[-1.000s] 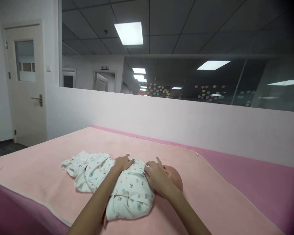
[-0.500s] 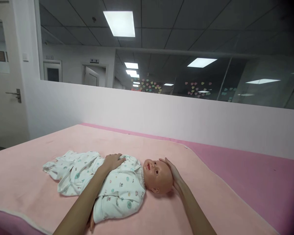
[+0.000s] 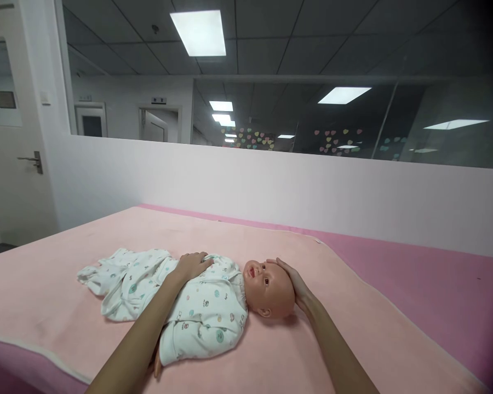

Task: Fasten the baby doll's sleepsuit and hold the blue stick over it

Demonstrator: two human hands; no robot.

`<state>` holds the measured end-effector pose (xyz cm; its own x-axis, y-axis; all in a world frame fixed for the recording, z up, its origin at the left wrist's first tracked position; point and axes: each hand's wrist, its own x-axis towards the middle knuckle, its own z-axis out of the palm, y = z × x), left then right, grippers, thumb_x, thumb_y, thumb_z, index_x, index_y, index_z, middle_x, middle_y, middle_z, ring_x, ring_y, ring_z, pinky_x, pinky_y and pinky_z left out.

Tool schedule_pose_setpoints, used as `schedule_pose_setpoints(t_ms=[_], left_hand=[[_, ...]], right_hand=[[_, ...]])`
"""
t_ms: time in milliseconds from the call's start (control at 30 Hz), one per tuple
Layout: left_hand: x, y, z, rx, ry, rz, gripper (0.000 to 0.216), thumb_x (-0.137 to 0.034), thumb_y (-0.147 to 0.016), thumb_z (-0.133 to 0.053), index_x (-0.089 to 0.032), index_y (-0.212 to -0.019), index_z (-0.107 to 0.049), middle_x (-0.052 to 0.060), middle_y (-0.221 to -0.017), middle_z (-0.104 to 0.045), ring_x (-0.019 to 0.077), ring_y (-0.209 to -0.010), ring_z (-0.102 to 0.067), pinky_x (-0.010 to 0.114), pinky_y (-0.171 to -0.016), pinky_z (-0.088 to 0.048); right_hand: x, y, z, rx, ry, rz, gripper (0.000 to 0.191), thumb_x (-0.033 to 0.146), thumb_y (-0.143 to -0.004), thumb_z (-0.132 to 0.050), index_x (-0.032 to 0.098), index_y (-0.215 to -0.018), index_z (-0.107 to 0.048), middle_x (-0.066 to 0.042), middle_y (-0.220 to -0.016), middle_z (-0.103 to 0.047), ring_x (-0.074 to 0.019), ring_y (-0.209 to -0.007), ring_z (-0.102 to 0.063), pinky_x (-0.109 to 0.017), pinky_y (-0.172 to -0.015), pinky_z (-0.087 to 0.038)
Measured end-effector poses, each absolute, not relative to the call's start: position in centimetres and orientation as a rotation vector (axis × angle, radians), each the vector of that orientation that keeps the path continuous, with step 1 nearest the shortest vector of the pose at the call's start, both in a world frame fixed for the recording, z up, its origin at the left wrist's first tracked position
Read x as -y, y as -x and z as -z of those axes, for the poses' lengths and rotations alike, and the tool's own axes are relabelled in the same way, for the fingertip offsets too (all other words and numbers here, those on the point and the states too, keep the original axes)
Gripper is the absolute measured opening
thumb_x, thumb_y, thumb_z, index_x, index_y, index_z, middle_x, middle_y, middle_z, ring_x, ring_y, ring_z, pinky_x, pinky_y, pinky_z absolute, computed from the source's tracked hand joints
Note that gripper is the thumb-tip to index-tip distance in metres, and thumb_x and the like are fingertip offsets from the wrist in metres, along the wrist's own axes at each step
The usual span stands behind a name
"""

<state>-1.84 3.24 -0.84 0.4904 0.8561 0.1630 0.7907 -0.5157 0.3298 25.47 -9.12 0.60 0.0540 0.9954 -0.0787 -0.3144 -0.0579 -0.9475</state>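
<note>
Across the peach-coloured sheet [image 3: 66,317], just before the person, a baby doll [image 3: 207,325] lies on its back between two bare hands. Its long axis runs from side to side, head [image 3: 272,294] toward the person's right, trouser legs [image 3: 127,282] toward the left, so the left hand [image 3: 191,266] is nearer the trunk and the right hand [image 3: 291,278] nearer the head. Both touch it. From where I stand, the left one rests palm down on the far side of the chest, fingers laid over the cloth and pinching nothing that I can see, while its forearm [image 3: 148,328] slants across the belly. The right one is cupped about the crown, fingers curved over the top, cradling rather than clenching; where its thumb sits I cannot tell. As for the doll, its head is bald, smooth and a little shiny, face upward, with dark eyes and a parted red mouth. The white garment [image 3: 209,298], scattered with small green, orange and brown figures, gathers at the neck, plump over the trunk and near sleeve, crumpled toward the legs. A small moulded hand [image 3: 158,368] pokes from the near cuff; no feet show.
</note>
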Motion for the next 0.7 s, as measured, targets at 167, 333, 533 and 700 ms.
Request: schedule_pose_setpoints(t_ms=[167, 333, 533, 700], left_hand=[[-3.0, 1.85, 0.63, -1.411, -2.522, -0.452, 0.058, -0.058, -0.08, -0.023, -0.021, -0.117, -0.048, 0.009, -0.118, -0.055, 0.0258, -0.107, -0.05, 0.038, -0.09, -0.036], [-3.06, 1.82, 0.65, -1.426, -2.528, -0.449, 0.056, -0.057, -0.08, -0.024, -0.023, -0.117, -0.049, 0.008, -0.119, -0.055, 0.0259, -0.108, -0.05, 0.038, -0.091, -0.035], [-3.37, 1.76, 0.85, -1.444, -2.523, -0.449, 0.057, -0.058, -0.08, -0.024, -0.024, -0.118, -0.048, 0.007, -0.119, -0.055, 0.0248, -0.109, -0.049, 0.037, -0.092, -0.034], [-3.35, 1.78, 0.88, -1.436, -2.525, -0.455, 0.057, -0.058, -0.08, -0.024, -0.023, -0.118, -0.048, 0.008, -0.118, -0.055, 0.025, -0.109, -0.049, 0.037, -0.092, -0.034]], right_hand=[[9.18, -25.8, -0.15, 0.897, 1.117, -1.499, 0.048, 0.052, -0.074, -0.049, 0.012, -0.099, -0.06, -0.011, -0.092, -0.066, -0.0245, -0.089, -0.061, -0.035, -0.083, -0.047], [8.9, -25.84, -0.06, 0.892, 1.086, -1.463, 0.047, 0.05, -0.075, -0.05, 0.013, -0.103, -0.058, -0.01, -0.098, -0.065, -0.0239, -0.091, -0.061, -0.035, -0.085, -0.047], [9.04, -25.55, -0.32, 0.844, 1.09, -1.483, 0.046, 0.048, -0.074, -0.051, 0.012, -0.103, -0.058, -0.01, -0.099, -0.065, -0.0238, -0.092, -0.061, -0.034, -0.084, -0.047], [9.08, -25.79, -0.24, 0.905, 1.114, -1.478, 0.049, 0.051, -0.073, -0.051, 0.011, -0.099, -0.061, -0.012, -0.096, -0.065, -0.0265, -0.094, -0.06, -0.036, -0.084, -0.047]])
